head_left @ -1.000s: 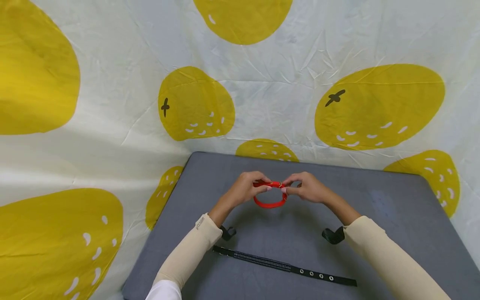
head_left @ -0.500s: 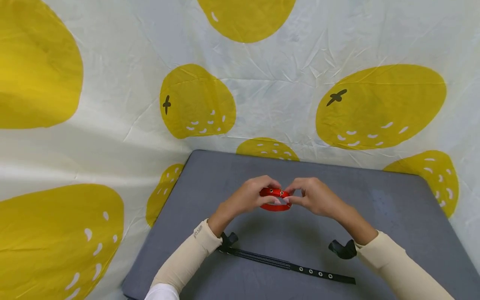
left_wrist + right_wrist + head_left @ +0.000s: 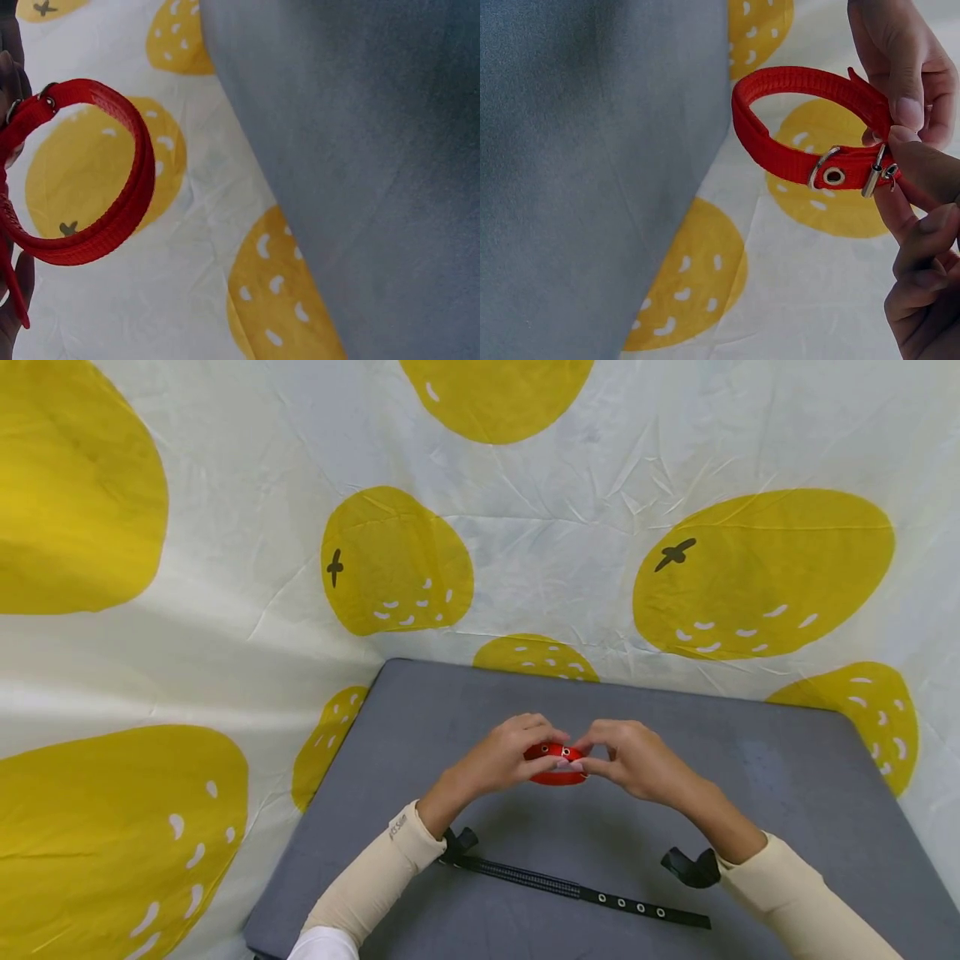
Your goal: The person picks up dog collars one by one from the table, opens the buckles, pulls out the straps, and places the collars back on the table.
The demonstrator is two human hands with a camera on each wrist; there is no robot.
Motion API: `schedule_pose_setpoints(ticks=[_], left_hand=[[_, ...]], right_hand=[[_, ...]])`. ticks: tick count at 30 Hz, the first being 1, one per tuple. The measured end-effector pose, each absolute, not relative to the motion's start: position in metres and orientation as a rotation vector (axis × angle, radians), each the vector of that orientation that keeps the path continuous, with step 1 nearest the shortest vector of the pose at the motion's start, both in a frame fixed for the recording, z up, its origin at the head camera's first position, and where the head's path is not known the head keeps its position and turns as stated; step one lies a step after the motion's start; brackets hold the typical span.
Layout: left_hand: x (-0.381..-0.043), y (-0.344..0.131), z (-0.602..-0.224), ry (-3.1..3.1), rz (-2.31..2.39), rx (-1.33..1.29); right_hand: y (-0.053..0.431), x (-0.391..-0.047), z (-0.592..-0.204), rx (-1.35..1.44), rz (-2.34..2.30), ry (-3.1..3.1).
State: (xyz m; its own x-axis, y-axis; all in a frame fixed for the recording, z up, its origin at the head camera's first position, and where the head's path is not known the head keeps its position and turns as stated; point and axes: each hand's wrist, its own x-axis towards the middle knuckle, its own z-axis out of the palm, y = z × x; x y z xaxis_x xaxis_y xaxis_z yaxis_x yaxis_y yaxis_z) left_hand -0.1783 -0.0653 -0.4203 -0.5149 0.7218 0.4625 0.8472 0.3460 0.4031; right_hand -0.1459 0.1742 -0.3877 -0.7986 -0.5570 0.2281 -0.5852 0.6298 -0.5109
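Left hand (image 3: 498, 756) and right hand (image 3: 641, 762) pinch one red collar (image 3: 557, 779)

It is ribbed fabric, looped above the gray table (image 3: 795, 785), with one metal D-ring (image 3: 812, 177) and one buckle (image 3: 871, 182). Nearer lies one flat black strap (image 3: 525, 877), its right end showing four round eyelets (image 3: 622, 902). Wrinkled white cloth (image 3: 547, 568) rises at the far side.

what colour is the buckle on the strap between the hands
The buckle is silver-coloured metal on the red strap, seen best in the right wrist view.
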Motion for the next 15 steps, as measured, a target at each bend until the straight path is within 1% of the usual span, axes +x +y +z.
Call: schedule_pose_setpoints(ticks=[8,15], left_hand=[[-0.1746,-0.0655,-0.4175,-2.378,-0.796,-1.421],[-0.1739,-0.0672,-0.4172,-2.394,-0.749,-1.441]], right_hand=[[0.1766,-0.14,-0.3884,0.962,0.92,-2.796],[0.1817,-0.1368,-0.3926,1.016,1.032,-2.712]])
